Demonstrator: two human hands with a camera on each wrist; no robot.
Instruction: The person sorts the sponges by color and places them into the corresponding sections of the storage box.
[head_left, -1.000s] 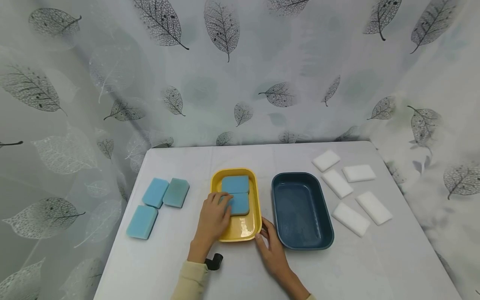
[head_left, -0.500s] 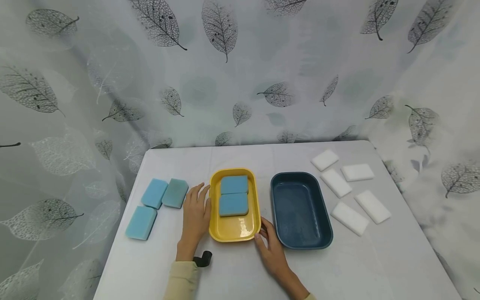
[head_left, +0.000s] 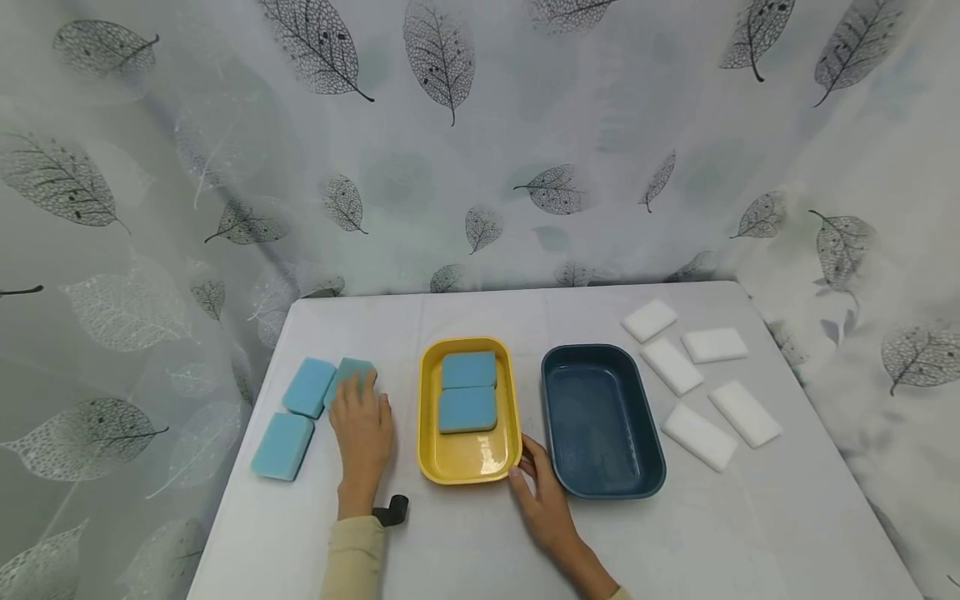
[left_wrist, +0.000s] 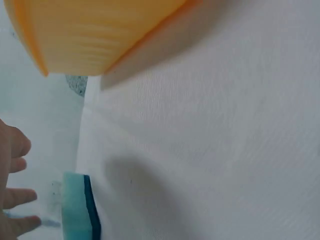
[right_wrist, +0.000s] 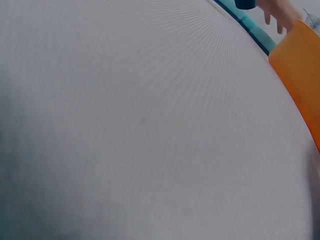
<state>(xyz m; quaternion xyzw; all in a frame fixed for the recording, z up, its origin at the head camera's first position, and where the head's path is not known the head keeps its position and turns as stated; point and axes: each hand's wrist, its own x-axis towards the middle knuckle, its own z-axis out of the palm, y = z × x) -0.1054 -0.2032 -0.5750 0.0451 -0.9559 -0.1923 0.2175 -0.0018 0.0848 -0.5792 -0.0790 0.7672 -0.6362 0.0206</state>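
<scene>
- Pale curtain (head_left: 420, 183) with leaf prints ran along left, back and right of the table (head_left: 465, 542); white cover on top, faint creases, soft shadows.
- Far left on the cover: two light-blue sponges (head_left: 282, 446), corners close together.
- Just beside them, teal sponge (head_left: 348, 365), flat on the table, under the left hand (head_left: 362, 433); fingers spread loosely, wide, nothing gripped.
- Middle: yellow tray (head_left: 457, 458) with two blue sponges (head_left: 467, 410) flat inside, one behind the other, toward the back.
- Right hand (head_left: 543, 504) touched the tray's near right corner, fingers bent; couldn't tell whether it pinched the rim or only rested there.
- Right of that: dark blue tray (head_left: 603, 425), apart from the yellow one.
- Far right: five white blocks (head_left: 700, 437), lying at mixed angles.
- Hidden/cut off: fingers covered much of the teal sponge, contact unclear; both sleeves and the table's near edge ran out of the head view.
- Left wrist view: yellow tray cut at top, hand cut at left.
- Right wrist view: mostly blurry cover, yellow tray cropped at right, right fingers' hold out of sight.
</scene>
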